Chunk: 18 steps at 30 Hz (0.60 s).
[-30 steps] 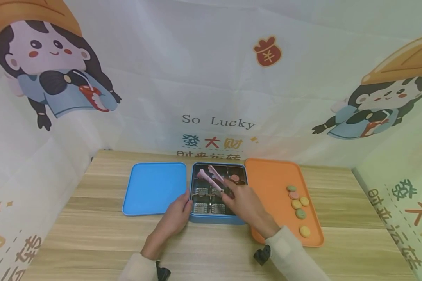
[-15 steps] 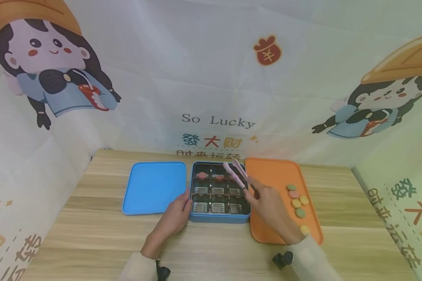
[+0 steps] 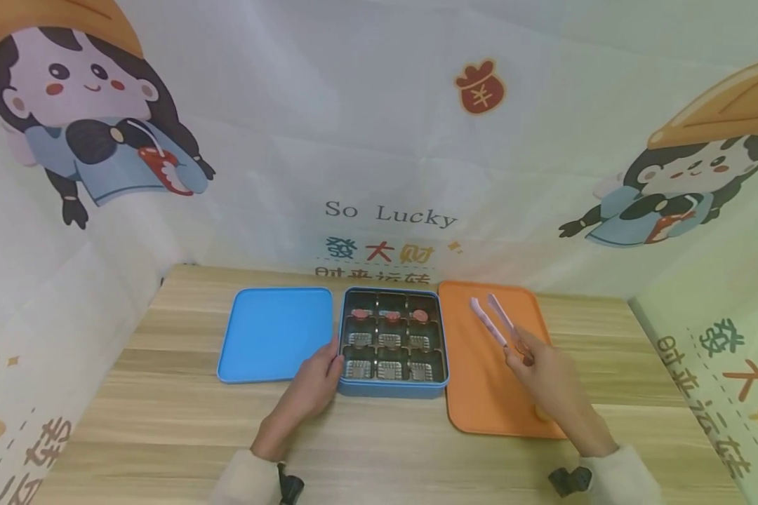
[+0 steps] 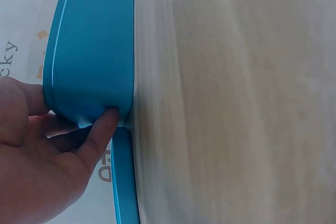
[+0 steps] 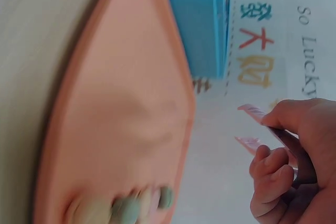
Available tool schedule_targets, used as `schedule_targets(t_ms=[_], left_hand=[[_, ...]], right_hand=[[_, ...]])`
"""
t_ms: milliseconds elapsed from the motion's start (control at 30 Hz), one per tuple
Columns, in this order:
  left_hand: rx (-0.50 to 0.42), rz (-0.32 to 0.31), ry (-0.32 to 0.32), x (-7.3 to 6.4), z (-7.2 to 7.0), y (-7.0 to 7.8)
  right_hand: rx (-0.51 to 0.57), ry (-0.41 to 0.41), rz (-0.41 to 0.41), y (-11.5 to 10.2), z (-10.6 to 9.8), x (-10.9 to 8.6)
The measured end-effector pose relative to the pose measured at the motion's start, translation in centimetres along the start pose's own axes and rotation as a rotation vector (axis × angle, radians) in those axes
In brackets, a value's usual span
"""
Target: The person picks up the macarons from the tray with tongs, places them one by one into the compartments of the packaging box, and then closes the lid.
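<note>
My right hand (image 3: 552, 379) grips pink tongs (image 3: 489, 321) above the orange tray (image 3: 474, 400); the tips are apart with nothing between them. My left hand (image 3: 316, 379) rests its fingers against the left side of the blue box (image 3: 391, 389), near the front corner. Inside is a dark divided insert (image 3: 388, 341). Three pink-red macarons sit in its back row: left (image 3: 361, 315), middle (image 3: 391, 317) and right (image 3: 420, 316). Several yellow, green and pink macarons (image 5: 126, 209) lie on the tray, blurred in the right wrist view and mostly behind my right hand in the head view.
A flat blue lid (image 3: 274, 333) lies left of the box. The tray stands close against the box's right side. Everything is on a wood-grain table (image 3: 379, 449), with a printed cloth (image 3: 379, 140) hanging behind and at both sides.
My right hand has carried the tongs from over the box's back left compartment rightward to over the tray. A pink-red macaron now shows in that compartment. My left hand has stayed at the box.
</note>
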<state>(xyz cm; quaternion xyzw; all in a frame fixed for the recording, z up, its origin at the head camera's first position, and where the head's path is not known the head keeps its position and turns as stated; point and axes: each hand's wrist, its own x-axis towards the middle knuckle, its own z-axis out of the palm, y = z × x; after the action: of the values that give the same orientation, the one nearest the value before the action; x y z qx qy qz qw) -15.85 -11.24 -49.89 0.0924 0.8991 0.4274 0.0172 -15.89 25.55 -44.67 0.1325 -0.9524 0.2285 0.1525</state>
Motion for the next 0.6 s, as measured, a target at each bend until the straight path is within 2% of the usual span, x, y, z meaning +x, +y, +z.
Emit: schedule_targets(t_ms=[200, 400, 600], left_hand=[[0.005, 0.004, -0.001, 0.1, 0.0, 0.1], [0.014, 0.019, 0.004, 0.3, -0.1, 0.0], [0.011, 0.024, -0.003, 0.0, -0.1, 0.0]], right_hand=[[-0.02, -0.124, 0.122, 2.2, -1.6, -1.8], [-0.067, -0.122, 0.205, 3.3, -2.2, -2.7], [-0.09, -0.135, 0.245, 3.8, -1.8, -2.9]])
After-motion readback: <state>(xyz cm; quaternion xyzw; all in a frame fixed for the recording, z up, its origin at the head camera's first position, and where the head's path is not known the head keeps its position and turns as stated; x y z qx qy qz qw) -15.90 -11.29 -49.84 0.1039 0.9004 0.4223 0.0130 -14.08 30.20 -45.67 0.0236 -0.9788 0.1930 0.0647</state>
